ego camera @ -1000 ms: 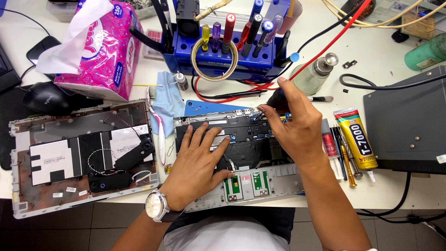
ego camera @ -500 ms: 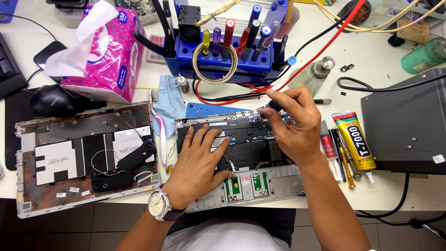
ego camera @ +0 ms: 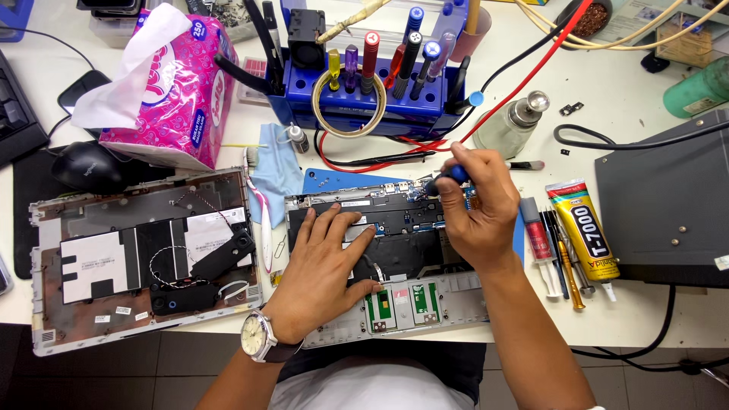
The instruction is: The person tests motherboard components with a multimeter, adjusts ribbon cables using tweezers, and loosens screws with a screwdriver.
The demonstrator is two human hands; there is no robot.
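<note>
On the table (ego camera: 623, 99), just below the blue tool rack (ego camera: 364, 99), lies the opened laptop base (ego camera: 387, 250); left hand (ego camera: 323, 269) rests flat, fingers spread, upon it; right hand (ego camera: 474, 205) closed around a blue-handled screwdriver (ego camera: 448, 176) at its upper edge

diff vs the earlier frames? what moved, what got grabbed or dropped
The right hand, gripping the blue-handled screwdriver throughout, drew in from the board's right edge toward its upper middle. Nothing taken up or let go. The left hand stays flat on the opened laptop base; the back cover is unmoved.
</note>
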